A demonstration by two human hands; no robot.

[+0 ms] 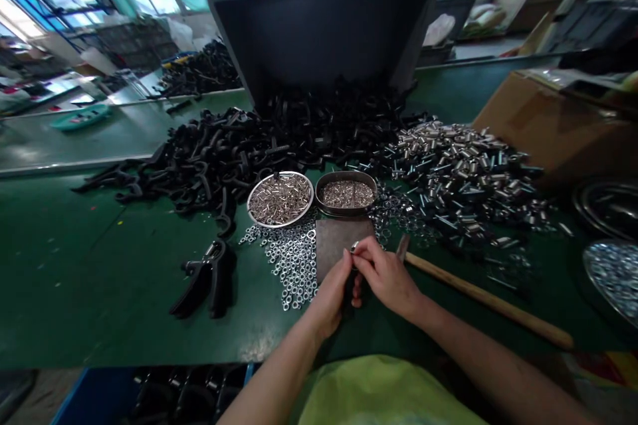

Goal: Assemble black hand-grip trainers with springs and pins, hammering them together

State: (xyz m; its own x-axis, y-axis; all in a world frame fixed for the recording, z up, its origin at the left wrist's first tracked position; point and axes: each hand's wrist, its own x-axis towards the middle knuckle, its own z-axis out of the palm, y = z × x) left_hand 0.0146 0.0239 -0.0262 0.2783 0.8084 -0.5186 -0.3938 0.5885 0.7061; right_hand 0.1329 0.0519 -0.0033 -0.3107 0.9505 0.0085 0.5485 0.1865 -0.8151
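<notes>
While the left hand curls closed, the right hand pinches shiny metal.

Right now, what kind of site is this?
Likely a small-parts assembly workshop: loose nuts spread on a green workbench, heaped black plastic parts, and a wooden-handled hammer.

Hammer right of plate
</notes>
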